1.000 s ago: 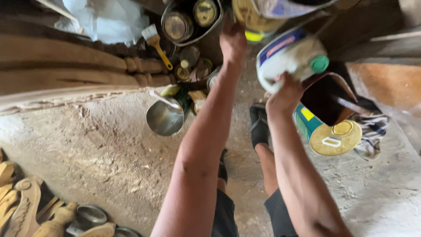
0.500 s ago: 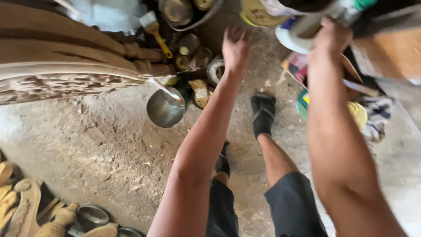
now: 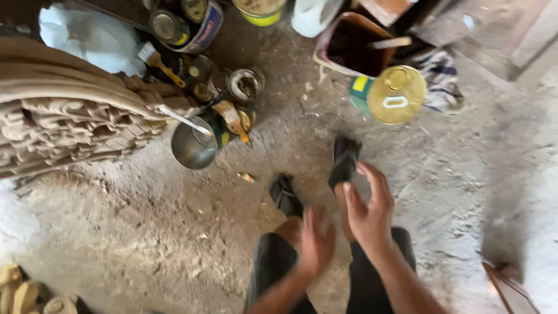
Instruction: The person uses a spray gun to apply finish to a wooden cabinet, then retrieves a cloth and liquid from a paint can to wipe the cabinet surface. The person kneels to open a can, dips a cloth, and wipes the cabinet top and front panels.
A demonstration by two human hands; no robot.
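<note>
A: Report the state of both hands.

B: The left hand point(image 3: 317, 241) is blurred, low at about 6 o'clock in the view, above the left thigh. Its fingers appear loosely spread and it grips nothing. The right hand point(image 3: 369, 209) sits just beside it at 5 o'clock, fingers extended and slightly fanned, palm released, nothing in its grasp. The two hands are near each other but not touching.

A: What lies nearest to the hands?

B: Two feet in black sandals point(image 3: 344, 160) on the dirt floor point(image 3: 116, 221), directly above the hands toward 12 o'clock. The right hand overlaps the lower edge of the right sandal in the view; whether it makes contact cannot be told.

A: Locate the containers.

B: A round tin with a gold lid point(image 3: 395, 94) lies on its side at 1 o'clock from the hands, well apart. Beyond it, a brown open box point(image 3: 349, 49) holds a stick. At 11 o'clock, an empty metal can point(image 3: 195, 145) lies tilted, mouth toward the camera, with a thin rod across it. Behind it stands a cluster of small paint cans point(image 3: 244, 84) and a yellow-handled brush point(image 3: 160, 63).

A: And at 9 o'clock?

B: Carved wooden panels point(image 3: 64, 122), stacked, with a white bag point(image 3: 81, 35) behind them.
</note>
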